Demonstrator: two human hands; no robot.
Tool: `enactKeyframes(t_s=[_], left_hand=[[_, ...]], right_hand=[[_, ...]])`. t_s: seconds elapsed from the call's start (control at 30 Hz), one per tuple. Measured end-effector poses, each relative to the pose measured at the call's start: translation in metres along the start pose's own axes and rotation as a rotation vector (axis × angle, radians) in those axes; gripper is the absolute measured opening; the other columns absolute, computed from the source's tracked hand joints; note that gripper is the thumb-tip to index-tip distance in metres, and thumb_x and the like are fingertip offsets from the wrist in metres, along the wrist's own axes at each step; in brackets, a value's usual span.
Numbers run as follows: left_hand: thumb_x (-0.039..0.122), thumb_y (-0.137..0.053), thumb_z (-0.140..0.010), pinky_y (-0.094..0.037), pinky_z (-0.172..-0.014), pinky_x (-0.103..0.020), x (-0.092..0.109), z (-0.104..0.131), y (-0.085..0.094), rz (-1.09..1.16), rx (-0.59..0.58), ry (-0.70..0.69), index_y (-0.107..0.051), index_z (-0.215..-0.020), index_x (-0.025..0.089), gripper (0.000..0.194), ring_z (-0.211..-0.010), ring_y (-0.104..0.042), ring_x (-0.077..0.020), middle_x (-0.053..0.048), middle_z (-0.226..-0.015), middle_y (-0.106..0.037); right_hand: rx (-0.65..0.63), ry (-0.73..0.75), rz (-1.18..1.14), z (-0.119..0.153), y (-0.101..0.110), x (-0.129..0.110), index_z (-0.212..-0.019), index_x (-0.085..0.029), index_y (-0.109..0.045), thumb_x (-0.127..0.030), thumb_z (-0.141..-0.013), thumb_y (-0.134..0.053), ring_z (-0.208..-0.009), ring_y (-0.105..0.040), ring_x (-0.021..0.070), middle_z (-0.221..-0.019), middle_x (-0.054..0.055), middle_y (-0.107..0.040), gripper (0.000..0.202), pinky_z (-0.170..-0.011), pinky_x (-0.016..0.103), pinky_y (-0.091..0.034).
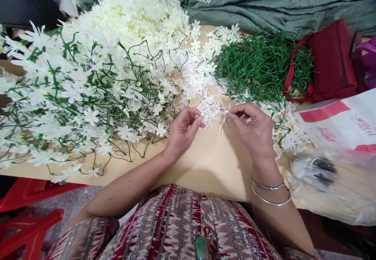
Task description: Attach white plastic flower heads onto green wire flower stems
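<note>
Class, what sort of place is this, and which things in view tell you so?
Probably a small workshop or a home workspace for artificial flowers: the table bears a large heap of white flowers on green stalks, a tangled pile of loose green stems and many thin white strands.

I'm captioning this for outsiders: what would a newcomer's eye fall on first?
Probably the big heap of white flowers, spread over the left of the table. Next, the tangle of green stems beyond the right hand, with a dark red bag beside it. Thin white strands lie at the centre, between the left hand and the right.
</note>
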State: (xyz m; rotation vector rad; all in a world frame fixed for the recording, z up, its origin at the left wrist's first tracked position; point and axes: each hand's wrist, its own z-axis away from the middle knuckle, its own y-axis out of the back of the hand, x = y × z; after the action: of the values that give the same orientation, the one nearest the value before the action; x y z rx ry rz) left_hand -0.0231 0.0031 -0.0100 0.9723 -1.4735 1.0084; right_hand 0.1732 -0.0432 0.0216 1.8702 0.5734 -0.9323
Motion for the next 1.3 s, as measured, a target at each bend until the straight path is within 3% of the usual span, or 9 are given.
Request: enactKeyframes(t_s=[0.1, 0.23, 0.5, 0.7, 0.83, 1.0, 1.13, 1.3], left_hand=[[0.043, -0.077, -0.092, -0.06, -0.07, -0.019, -0.001, 0.0, -0.003, 0.05, 0.018, 0.036, -0.062, -0.099, 0.02, 0.029, -0.074, -0.073, -0.0085, 0.002, -0.089, -0.068], [0.048, -0.08, -0.088, -0.06, -0.072, -0.022, -0.002, -0.001, -0.003, 0.083, 0.071, 0.083, -0.063, -0.098, 0.02, 0.034, -0.08, -0.075, -0.0116, 0.002, -0.086, -0.072], [0.044, -0.082, -0.089, -0.05, -0.065, -0.02, 0.0, 0.0, 0.0, -0.017, 0.086, 0.053, -0.068, -0.092, 0.019, 0.028, -0.068, -0.061, -0.008, 0.002, -0.078, -0.069], [0.047, -0.078, -0.092, -0.058, -0.084, -0.026, 0.004, 0.0, -0.001, 0.039, -0.09, 0.035, -0.075, -0.101, 0.019, 0.029, -0.087, -0.071, -0.0128, -0.004, -0.097, -0.077], [0.044, -0.075, -0.095, -0.059, -0.093, -0.031, 0.008, 0.002, 0.0, 0.01, -0.147, 0.041, -0.078, -0.107, 0.02, 0.027, -0.097, -0.074, -0.0166, -0.008, -0.106, -0.08], [0.044, -0.076, -0.095, -0.06, -0.094, -0.031, 0.007, 0.002, 0.001, 0.0, -0.162, 0.047, -0.08, -0.107, 0.02, 0.027, -0.097, -0.076, -0.0169, -0.008, -0.106, -0.081], [0.043, -0.082, -0.09, -0.061, -0.1, -0.034, 0.007, 0.0, 0.0, 0.095, -0.151, 0.095, -0.078, -0.108, 0.021, 0.029, -0.103, -0.077, -0.0181, -0.007, -0.109, -0.082], [0.044, -0.085, -0.086, -0.062, -0.095, -0.032, 0.006, -0.002, -0.001, 0.17, -0.075, 0.119, -0.076, -0.101, 0.02, 0.03, -0.1, -0.077, -0.017, -0.005, -0.106, -0.082]], right_hand=[[-0.018, -0.02, -0.076, 0.001, -0.002, -0.001, -0.083, -0.025, -0.073, -0.027, -0.086, -0.072, -0.076, -0.063, 0.0185, -0.083, 0.001, -0.072, 0.004, -0.071, 0.034, -0.052], [-0.078, 0.02, -0.2, 0.006, -0.007, -0.009, -0.084, -0.026, -0.073, -0.029, -0.086, -0.075, -0.099, -0.069, 0.022, -0.1, 0.004, -0.074, 0.005, -0.082, 0.038, -0.054], [-0.243, -0.168, -0.386, 0.022, -0.026, -0.024, -0.075, -0.023, -0.066, -0.033, -0.085, -0.078, -0.072, -0.061, 0.0151, -0.076, 0.0, -0.07, 0.018, -0.068, 0.03, -0.05], [-0.203, -0.263, -0.362, 0.021, -0.028, -0.022, -0.071, -0.022, -0.064, -0.031, -0.081, -0.076, -0.063, -0.054, 0.0125, -0.068, -0.002, -0.065, 0.019, -0.06, 0.028, -0.045], [-0.201, -0.284, -0.362, 0.019, -0.027, -0.022, -0.069, -0.022, -0.063, -0.033, -0.079, -0.077, -0.06, -0.052, 0.012, -0.065, -0.003, -0.063, 0.02, -0.057, 0.027, -0.043], [-0.177, -0.288, -0.376, 0.02, -0.027, -0.023, -0.072, -0.022, -0.064, -0.036, -0.08, -0.077, -0.06, -0.052, 0.0127, -0.066, -0.002, -0.065, 0.021, -0.056, 0.027, -0.043], [-0.129, -0.24, -0.336, 0.022, -0.029, -0.027, -0.073, -0.023, -0.063, -0.029, -0.085, -0.074, -0.061, -0.054, 0.0137, -0.067, -0.002, -0.065, 0.018, -0.058, 0.029, -0.046], [-0.058, -0.089, -0.257, 0.024, -0.033, -0.033, -0.075, -0.024, -0.06, -0.024, -0.089, -0.07, -0.08, -0.065, 0.017, -0.081, 0.0, -0.068, 0.017, -0.077, 0.034, -0.054]])
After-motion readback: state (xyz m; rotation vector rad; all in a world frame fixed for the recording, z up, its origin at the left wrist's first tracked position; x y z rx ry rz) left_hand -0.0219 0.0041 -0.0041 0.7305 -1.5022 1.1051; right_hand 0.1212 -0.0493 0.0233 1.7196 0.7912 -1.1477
